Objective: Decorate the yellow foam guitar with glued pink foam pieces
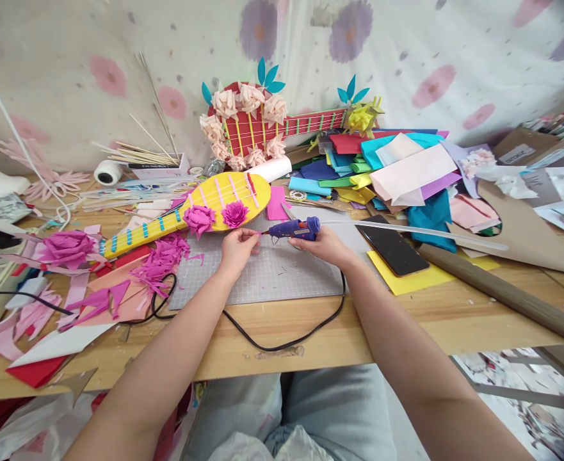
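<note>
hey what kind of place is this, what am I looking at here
Most likely a home craft table. The right hand holds a glue gun, a yellow paper guitar lies by a cutting mat, and coloured paper sheets are piled behind.

Red paper guitar [262, 125] stands at twelve o'clock against the wall. Stacked coloured sheets [397, 166] at two o'clock. Black phone [391, 246] lies on yellow paper [420, 278]. Tape roll [107, 172] at ten o'clock on the desk [478, 320].
</note>
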Demonstrator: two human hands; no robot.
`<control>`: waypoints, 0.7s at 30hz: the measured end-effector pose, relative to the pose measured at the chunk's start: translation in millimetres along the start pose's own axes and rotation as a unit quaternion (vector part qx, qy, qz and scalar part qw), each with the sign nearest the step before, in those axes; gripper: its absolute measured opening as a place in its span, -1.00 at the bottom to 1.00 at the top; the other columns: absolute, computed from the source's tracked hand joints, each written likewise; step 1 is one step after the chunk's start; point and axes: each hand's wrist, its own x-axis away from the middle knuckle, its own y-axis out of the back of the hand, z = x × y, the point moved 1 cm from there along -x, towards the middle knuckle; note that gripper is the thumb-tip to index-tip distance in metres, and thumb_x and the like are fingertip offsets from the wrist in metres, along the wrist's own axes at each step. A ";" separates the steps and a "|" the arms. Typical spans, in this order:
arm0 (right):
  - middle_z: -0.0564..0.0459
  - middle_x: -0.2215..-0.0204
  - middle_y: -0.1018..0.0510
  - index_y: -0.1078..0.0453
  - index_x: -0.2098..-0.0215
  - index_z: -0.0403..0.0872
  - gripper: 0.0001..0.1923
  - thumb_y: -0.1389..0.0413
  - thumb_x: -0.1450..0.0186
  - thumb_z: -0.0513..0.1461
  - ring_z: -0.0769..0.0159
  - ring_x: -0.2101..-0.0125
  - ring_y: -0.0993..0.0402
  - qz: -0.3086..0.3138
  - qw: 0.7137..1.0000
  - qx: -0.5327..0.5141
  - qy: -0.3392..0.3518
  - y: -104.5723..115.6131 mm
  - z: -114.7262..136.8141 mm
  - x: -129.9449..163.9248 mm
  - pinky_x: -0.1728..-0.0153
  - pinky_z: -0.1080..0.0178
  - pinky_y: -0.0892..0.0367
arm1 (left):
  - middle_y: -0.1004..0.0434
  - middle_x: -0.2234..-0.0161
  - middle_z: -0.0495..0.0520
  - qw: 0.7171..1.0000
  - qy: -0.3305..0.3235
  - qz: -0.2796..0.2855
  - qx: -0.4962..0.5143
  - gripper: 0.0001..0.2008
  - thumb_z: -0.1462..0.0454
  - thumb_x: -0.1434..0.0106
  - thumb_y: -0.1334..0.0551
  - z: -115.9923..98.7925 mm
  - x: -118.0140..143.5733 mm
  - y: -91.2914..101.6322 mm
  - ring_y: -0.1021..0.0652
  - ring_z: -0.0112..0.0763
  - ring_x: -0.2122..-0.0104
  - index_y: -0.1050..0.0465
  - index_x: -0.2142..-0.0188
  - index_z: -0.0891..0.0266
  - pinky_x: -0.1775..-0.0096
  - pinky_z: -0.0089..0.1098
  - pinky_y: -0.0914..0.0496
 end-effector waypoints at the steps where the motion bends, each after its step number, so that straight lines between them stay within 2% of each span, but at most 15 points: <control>1: 0.05 0.33 -0.55 -0.46 0.12 -0.07 -0.52 -0.19 -0.07 0.01 0.35 0.40 -0.39 0.002 1.000 0.001 -0.002 0.2 0.1 0.0 0.33 0.28 -0.29 | -0.41 0.60 -0.01 1.000 0.000 0.000 0.001 -0.90 0.34 0.07 -0.31 -0.3 0.1 0.0 -0.47 -0.48 0.56 -0.41 0.54 0.31 0.58 -0.50 -0.39; 9: 0.03 0.37 -0.55 -0.46 0.15 -0.07 -0.51 -0.19 -0.04 0.03 0.32 0.41 -0.40 0.002 0.999 0.028 -0.020 2.0 2.5 1.3 0.35 0.26 -0.29 | -0.42 0.57 -0.01 1.000 0.009 -0.001 -0.003 -0.92 0.34 0.06 -0.29 -1.0 1.3 -0.5 -0.48 -0.47 0.53 -0.41 0.52 0.31 0.55 -0.48 -0.40; 13: 0.05 0.47 -0.51 -0.47 0.20 -0.10 -0.50 -0.21 -0.01 0.05 0.38 0.50 -0.35 -0.020 0.998 0.043 -0.049 13.2 3.4 4.2 0.45 0.30 -0.26 | -0.42 0.56 -0.01 1.000 0.010 0.002 0.004 -0.88 0.31 0.08 -0.31 -1.3 1.0 -0.3 -0.46 -0.51 0.55 -0.41 0.52 0.31 0.55 -0.50 -0.39; 15: 0.06 0.54 -0.48 -0.47 0.25 -0.13 -0.49 -0.21 0.01 0.08 0.43 0.58 -0.27 -0.056 0.995 0.036 -0.068 22.5 -0.7 4.5 0.54 0.33 -0.20 | -0.41 0.56 -0.01 1.000 0.009 0.002 0.006 -0.86 0.30 0.09 -0.32 -1.3 1.1 0.1 -0.46 -0.51 0.55 -0.40 0.52 0.31 0.56 -0.50 -0.38; 18: 0.04 0.55 -0.47 -0.47 0.32 -0.15 -0.46 -0.18 0.02 0.13 0.47 0.64 -0.19 -0.150 0.985 0.014 -0.086 36.8 -15.2 1.2 0.61 0.35 -0.14 | -0.41 0.56 -0.02 1.000 0.007 0.003 0.008 -0.84 0.29 0.10 -0.34 -1.3 1.4 0.3 -0.46 -0.51 0.55 -0.41 0.52 0.31 0.56 -0.50 -0.38; 21: -0.03 0.47 -0.52 -0.48 0.32 -0.16 -0.42 -0.16 0.03 0.16 0.39 0.58 -0.31 -0.235 0.965 0.037 -0.111 46.4 -34.6 -4.9 0.54 0.30 -0.23 | -0.41 0.57 -0.02 1.000 0.005 0.003 0.011 -0.84 0.29 0.11 -0.34 -1.2 1.4 0.3 -0.46 -0.52 0.55 -0.41 0.52 0.31 0.56 -0.51 -0.38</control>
